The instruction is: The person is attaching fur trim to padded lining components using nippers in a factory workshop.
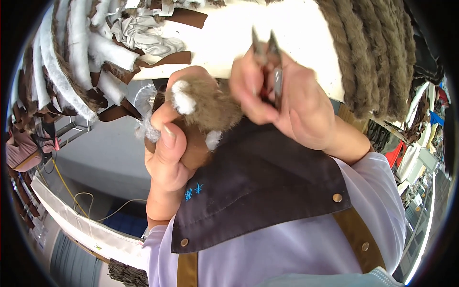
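- One furry piece (217, 107), white stuffing (182, 98) showing, is held up before the apron (267, 177), near side of the tabletop (296, 28).
- The left hand (165, 158) grips it, probably to steady it.
- The right hand (306, 100) is closed around snips (278, 81), tips pointing far, perhaps keeping them off the left fingers.
- White strips (79, 43) lie far left, furry strips (366, 52) far right, seemingly sorted.

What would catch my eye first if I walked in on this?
Probably the furry brown piece with a white tuft showing, held in the left hand near the middle. Just right of it, the right hand holds metal snips, blades apart and pointing toward the picture's top. Beyond, on a white worktop, white fluffy strips crowd the upper left and thick furry brown rolls the upper right.
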The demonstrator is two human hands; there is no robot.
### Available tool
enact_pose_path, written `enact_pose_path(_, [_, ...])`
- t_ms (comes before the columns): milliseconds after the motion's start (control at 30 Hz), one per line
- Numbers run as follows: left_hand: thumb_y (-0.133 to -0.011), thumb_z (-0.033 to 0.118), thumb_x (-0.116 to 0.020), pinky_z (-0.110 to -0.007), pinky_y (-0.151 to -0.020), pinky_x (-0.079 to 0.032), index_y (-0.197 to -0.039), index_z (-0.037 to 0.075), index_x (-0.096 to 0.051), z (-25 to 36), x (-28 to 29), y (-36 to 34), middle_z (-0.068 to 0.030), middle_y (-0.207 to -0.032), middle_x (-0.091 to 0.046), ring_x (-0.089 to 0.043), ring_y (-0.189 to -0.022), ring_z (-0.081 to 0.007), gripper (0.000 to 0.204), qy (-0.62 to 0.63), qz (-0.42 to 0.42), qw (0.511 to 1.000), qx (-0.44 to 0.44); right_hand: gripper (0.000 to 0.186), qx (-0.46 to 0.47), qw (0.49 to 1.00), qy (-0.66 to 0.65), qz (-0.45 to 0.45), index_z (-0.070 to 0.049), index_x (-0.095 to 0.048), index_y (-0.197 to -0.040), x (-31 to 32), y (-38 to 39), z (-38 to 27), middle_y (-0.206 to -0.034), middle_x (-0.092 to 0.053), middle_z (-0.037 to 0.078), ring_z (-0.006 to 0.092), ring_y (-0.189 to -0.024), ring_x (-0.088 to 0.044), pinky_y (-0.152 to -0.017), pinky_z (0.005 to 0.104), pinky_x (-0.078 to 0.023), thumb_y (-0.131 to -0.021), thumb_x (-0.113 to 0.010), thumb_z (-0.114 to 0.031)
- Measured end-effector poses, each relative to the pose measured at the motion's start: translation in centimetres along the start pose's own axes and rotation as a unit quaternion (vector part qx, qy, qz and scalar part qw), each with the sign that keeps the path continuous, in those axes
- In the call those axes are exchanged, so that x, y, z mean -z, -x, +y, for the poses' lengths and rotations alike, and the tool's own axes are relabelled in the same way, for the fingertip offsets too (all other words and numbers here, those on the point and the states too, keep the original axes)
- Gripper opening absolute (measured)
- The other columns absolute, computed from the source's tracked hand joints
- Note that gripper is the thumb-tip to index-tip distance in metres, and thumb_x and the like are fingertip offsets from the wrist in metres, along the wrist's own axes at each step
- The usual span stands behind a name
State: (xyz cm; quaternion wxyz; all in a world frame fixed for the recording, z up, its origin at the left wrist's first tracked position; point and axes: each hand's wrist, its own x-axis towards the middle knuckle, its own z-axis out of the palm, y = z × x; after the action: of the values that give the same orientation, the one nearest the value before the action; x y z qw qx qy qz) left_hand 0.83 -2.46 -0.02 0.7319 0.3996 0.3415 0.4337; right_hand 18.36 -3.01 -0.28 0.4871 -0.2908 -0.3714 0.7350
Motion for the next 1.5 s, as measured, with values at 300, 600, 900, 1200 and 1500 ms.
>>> enact_pose_path(300, [-0.081, 0.037, -0.053, -0.04, -0.102, -0.023, -0.068, 0.004, -0.049, 0.0, 0.3, -1.1, -0.0156, -0.131, -0.03, -0.032, -0.118, -0.0271, 0.036, -0.011, -0.045, 0.999, -0.005, 0.034, -0.035, 0.998, -0.035, -0.036, -0.002, -0.048, -0.109, -0.7, -1.4, -0.4, -0.098, -0.055, 0.003, 0.01, -0.092, -0.051, -0.083, 0.0252, -0.041, -0.082, -0.063, -0.016])
enact_pose_path(600, [-0.084, 0.036, -0.05, -0.041, -0.099, -0.029, -0.071, 0.003, -0.046, 0.4, -0.3, -1.0, -0.0183, -0.13, -0.031, -0.036, -0.118, -0.0298, 0.036, 0.062, -0.058, 0.996, 0.015, 0.026, -0.118, 0.967, -0.221, 0.036, -0.003, -0.052, -0.106, -1.0, -1.1, 0.5, -0.091, -0.054, 0.0, 0.0067, -0.08, -0.051, -0.069, 0.0216, -0.043, -0.084, -0.06, -0.013])
enact_pose_path(900, [-0.081, 0.035, -0.052, -0.043, -0.093, -0.034, -0.08, 0.001, -0.047, 0.2, -0.2, -0.5, -0.0143, -0.103, -0.039, -0.039, -0.093, -0.0232, 0.035, -0.063, -0.029, 0.997, -0.014, 0.028, -0.024, 0.994, 0.041, 0.102, -0.006, -0.044, -0.083, -1.8, -0.7, 0.1, -0.072, -0.043, -0.002, 0.0042, -0.062, -0.038, -0.052, 0.0192, -0.031, -0.09, -0.049, -0.033])
enact_pose_path(1200, [-0.075, 0.05, -0.053, -0.047, -0.09, -0.037, -0.085, 0.005, -0.049, 0.1, -0.1, -1.0, -0.0118, -0.093, -0.038, -0.039, -0.092, -0.0244, 0.047, -0.075, 0.02, 0.99, -0.114, 0.037, -0.244, 0.953, -0.14, -0.113, -0.005, -0.045, -0.079, -2.1, 0.5, -1.5, -0.059, -0.031, -0.004, 0.005, -0.051, -0.025, -0.044, 0.0203, -0.023, -0.095, -0.036, -0.037])
enact_pose_path(1500, [-0.077, 0.049, -0.05, -0.048, -0.089, -0.038, -0.09, 0.003, -0.052, -0.1, -0.1, -0.8, -0.0128, -0.096, -0.04, -0.04, -0.092, -0.024, 0.047, -0.078, 0.018, 0.99, -0.117, 0.038, -0.264, 0.949, -0.138, -0.102, -0.006, -0.046, -0.076, -2.3, 0.1, -1.5, -0.059, -0.032, -0.004, 0.0046, -0.05, -0.027, -0.043, 0.0202, -0.023, -0.094, -0.039, -0.039])
